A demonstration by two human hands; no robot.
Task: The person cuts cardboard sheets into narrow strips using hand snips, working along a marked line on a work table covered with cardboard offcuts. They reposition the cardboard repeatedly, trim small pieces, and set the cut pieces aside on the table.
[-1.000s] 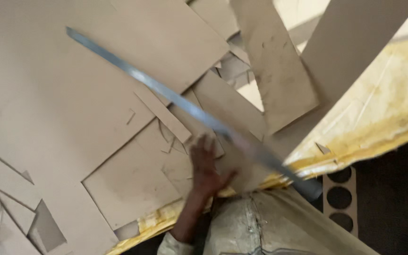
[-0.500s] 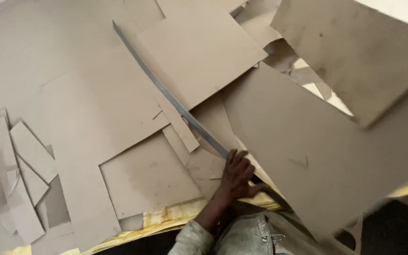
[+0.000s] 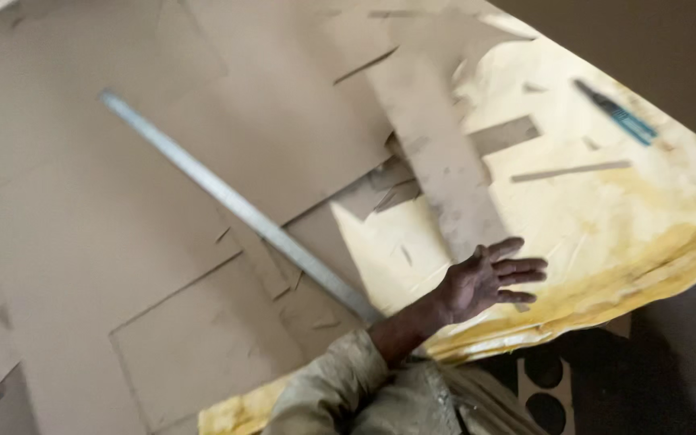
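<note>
Right now the one hand [image 3: 489, 279] in view, reaching out from a pale, dusty sleeve [image 3: 328, 387], is spread flat with its fingers fanned apart and nothing in its grasp; it hovers over, or perhaps just rests on, the yellow stained plastic sheet [image 3: 606, 217] near that sheet's lower edge. Which hand it is I cannot say for sure; it looks like the left, and the other hand is out of sight.

Just left of the wrist lies the near end of a long, thin grey metal straightedge [image 3: 235, 205], running diagonally up and away across the large brown cardboard sheets [image 3: 82, 242]. A tall cardboard strip [image 3: 437, 153] lies beside the fingers, and small offcuts are scattered on the yellow sheet. A blue-handled tool [image 3: 615, 113], blurred and hard to identify, lies well apart at the upper right.

Judging by this, the step looks like sorting or clearing cut card beside the rule. Any next move would call for the open fingers to close on a piece, with care not to nudge the straightedge.
</note>
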